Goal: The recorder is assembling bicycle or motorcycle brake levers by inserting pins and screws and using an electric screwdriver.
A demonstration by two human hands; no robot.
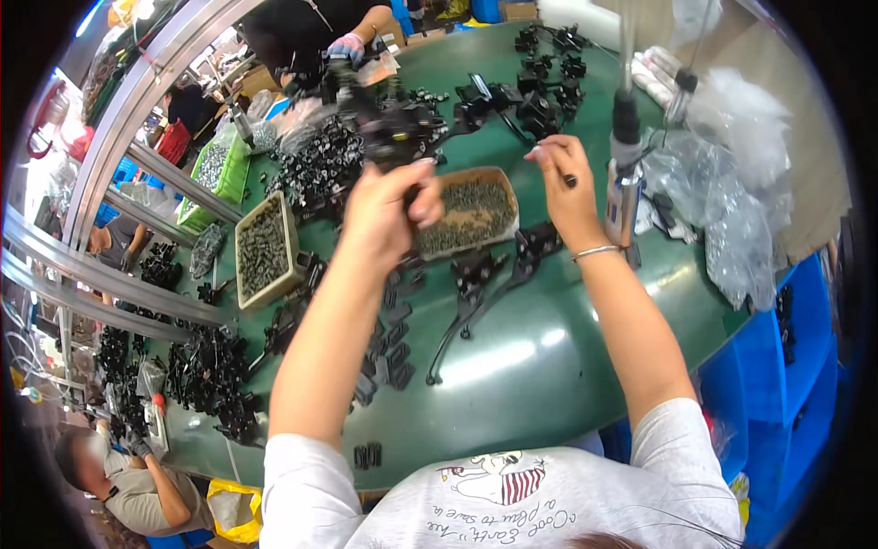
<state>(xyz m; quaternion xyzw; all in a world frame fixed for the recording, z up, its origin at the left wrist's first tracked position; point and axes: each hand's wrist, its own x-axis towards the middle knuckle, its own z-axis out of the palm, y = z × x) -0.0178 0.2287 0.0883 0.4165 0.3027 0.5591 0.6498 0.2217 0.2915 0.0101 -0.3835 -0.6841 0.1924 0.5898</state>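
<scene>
My left hand is closed round a black brake lever assembly, raised over the table and blurred by motion. My right hand is up beside a hanging power screwdriver; its fingers curl round a dark rod-like piece whose round end shows at the palm. Between the hands stands a cardboard-coloured tray of small dark screws. Nearer me, brake levers lie on the green table, with flat black clamp pieces to their left.
A second bin of small metal parts stands left. Black fittings are heaped behind it, beside a green crate. Finished-looking assemblies lie at the back; plastic bags sit right. Across the table a co-worker's gloved hand shows.
</scene>
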